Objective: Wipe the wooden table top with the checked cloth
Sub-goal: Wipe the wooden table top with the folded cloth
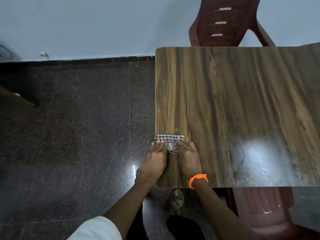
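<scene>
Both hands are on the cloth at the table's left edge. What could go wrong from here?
The small folded checked cloth already overhangs the left edge of the wooden table top, so a leftward stroke could drop it on the dark floor. The left hand and right hand press with flat fingers, not gripping, so it may slip. Most of the top lies unwiped rightward.

The table top fills the right half of the view, floor to its left. The cloth lies on the table's left edge at about 7 o'clock (slightly overhanging), with the left hand and right hand side by side on its near part. One chair stands behind the table at 12 o'clock, another chair at 5 o'clock.
</scene>
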The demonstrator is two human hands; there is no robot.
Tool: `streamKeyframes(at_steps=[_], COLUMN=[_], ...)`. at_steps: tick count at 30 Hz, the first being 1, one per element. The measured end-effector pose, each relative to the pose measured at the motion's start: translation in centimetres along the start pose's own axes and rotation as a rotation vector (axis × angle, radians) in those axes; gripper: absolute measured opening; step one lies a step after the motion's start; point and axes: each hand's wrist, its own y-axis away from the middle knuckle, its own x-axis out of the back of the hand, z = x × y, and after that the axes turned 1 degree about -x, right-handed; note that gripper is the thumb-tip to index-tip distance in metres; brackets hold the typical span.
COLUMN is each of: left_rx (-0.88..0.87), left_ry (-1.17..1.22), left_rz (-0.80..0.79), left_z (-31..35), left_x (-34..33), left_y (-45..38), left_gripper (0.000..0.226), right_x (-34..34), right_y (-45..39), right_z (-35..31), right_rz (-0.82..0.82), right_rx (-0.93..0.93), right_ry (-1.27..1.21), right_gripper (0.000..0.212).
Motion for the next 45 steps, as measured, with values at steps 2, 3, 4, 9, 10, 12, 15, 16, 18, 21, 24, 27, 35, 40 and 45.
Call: streamKeyframes(at_steps=[2, 3, 4, 9, 10, 12, 15, 16, 18, 21, 24, 27, 35, 40, 45], left_rx=[-0.006, -0.019, -0.039, -0.194, -0.217, -0.208, -0.175, -0.150, -0.086, -0.021, -0.077, -0.144, -0.262, -0.177, -0.110], left_ry=[-0.019, -0.045, -0.082, -0.106, -0.114, -0.113, -0.115, -0.082, -0.030, -0.004, -0.043, -0.121, -0.147, -0.127, -0.067], left_rz=[-0.023, -0.052, -0.079, -0.226, -0.252, -0.305, -0.270, -0.260, -0.246, -0.243, -0.264, -0.310, -0.326, -0.273, -0.289], left_z=[-1.2, -1.6, -1.8, -0.8, -0.3, 0.6, 1.0, 0.8, -0.1, -2.3, -4.2, -3.8, -1.3, -2.9, -5.9], left_x=[0.5, 0.7, 0.8, 1.1, 1.3, 2.0, 2.9, 3.1, 3.6, 4.5, 5.0, 4.6, 4.4, 5.7, 6.4], left_y=[1.2, 2.2, 3.3, 5.5, 4.8, 2.7, -1.0, -2.2, -4.4, -5.8, -4.6, -2.4, -7.0, -12.5, -11.0], left_gripper=[0.042, 0.042, 0.042, 0.045, 0.044, 0.049, 0.047, 0.045, 0.044, 0.042, 0.045, 0.049, 0.058, 0.055, 0.056], right_x=[-0.5, -0.8, -1.0, -0.8, -0.6, -0.3, 0.2, 0.2, -0.2, -0.9, -1.4, -1.4, 0.2, -0.4, -1.8], right_y=[0.2, 0.7, 1.5, 5.6, 5.7, 4.6, 1.0, -0.4, -3.0, -5.4, -5.0, -2.7, -4.3, -10.8, -12.5], right_z=[-1.3, -1.9, -2.3, -1.6, -1.3, -0.9, -0.7, -0.7, -1.1, -2.3, -3.4, -3.4, 0.7, 0.4, -2.1], right_rz=[-0.023, -0.024, -0.029, -0.030, -0.001, 0.057, 0.144, 0.165, 0.163, 0.114, 0.085, 0.068, 0.149, 0.167, 0.116], right_rx=[0.011, 0.022, 0.031, -0.035, -0.072, -0.155, -0.252, -0.258, -0.253, -0.243, -0.215, -0.169, -0.293, -0.323, -0.213], right_ry=[-0.001, -0.010, -0.021, -0.051, -0.028, 0.031, 0.035, 0.027, 0.021, -0.028, -0.049, -0.039, 0.053, 0.042, 0.001], right_gripper=[0.034, 0.032, 0.030, 0.030, 0.031, 0.035, 0.036, 0.036, 0.036, 0.035, 0.036, 0.036, 0.049, 0.047, 0.027])
